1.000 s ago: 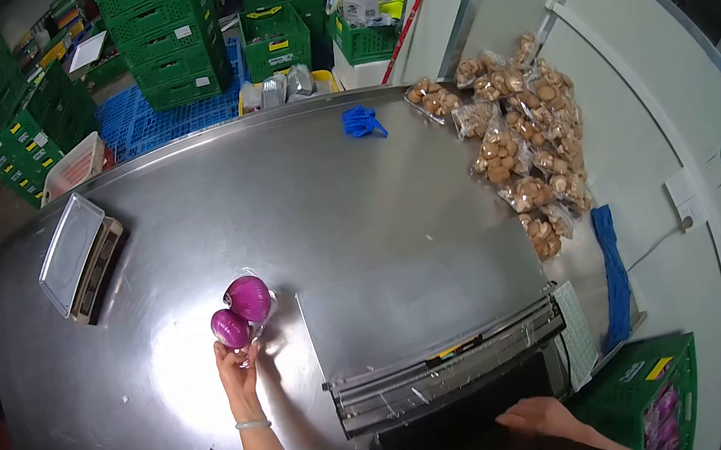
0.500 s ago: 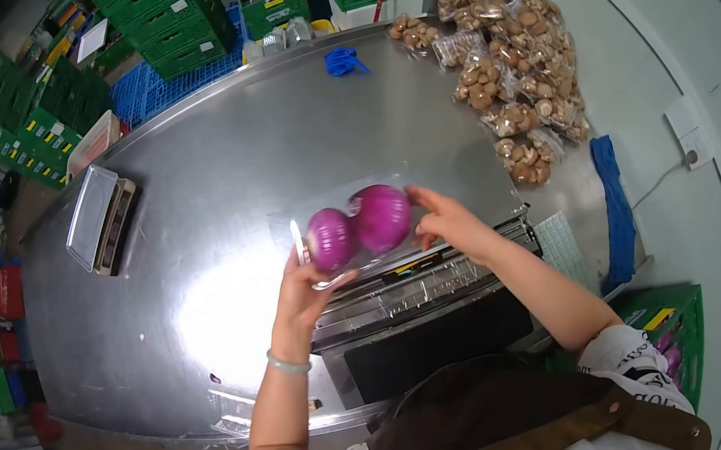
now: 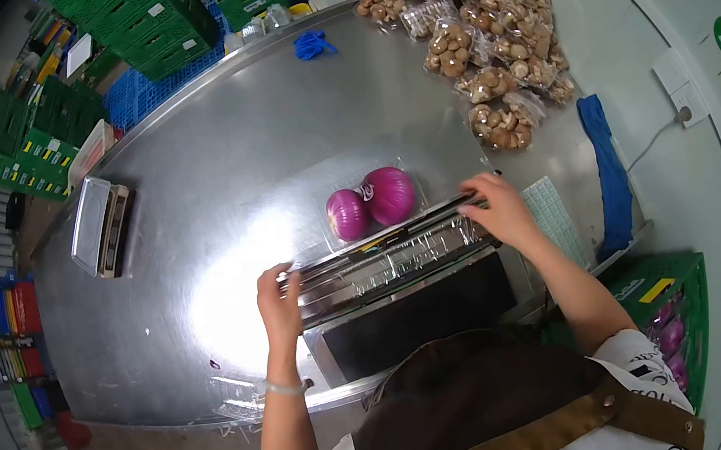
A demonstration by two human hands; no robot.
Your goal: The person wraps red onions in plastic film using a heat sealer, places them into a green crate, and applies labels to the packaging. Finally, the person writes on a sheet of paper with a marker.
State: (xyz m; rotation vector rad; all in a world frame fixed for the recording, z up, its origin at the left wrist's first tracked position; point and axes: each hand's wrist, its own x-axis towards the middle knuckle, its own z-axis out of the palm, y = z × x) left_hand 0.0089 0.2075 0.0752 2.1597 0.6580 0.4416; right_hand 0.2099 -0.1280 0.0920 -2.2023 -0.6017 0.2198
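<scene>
Well, two purple onions point(image 3: 391, 198) lay side by side on the table point(image 3: 258, 128), just beyond one film wrapper point(image 3: 400, 261); the left hand point(image 3: 279, 305) and right hand point(image 3: 503, 211) bent their fingers at its two ends, whether gripping it I could not tell; one green crate point(image 3: 698, 321) held more onions point(image 3: 672, 335), several clear bags point(image 3: 531, 107) mushrooms point(image 3: 448, 48)
</scene>
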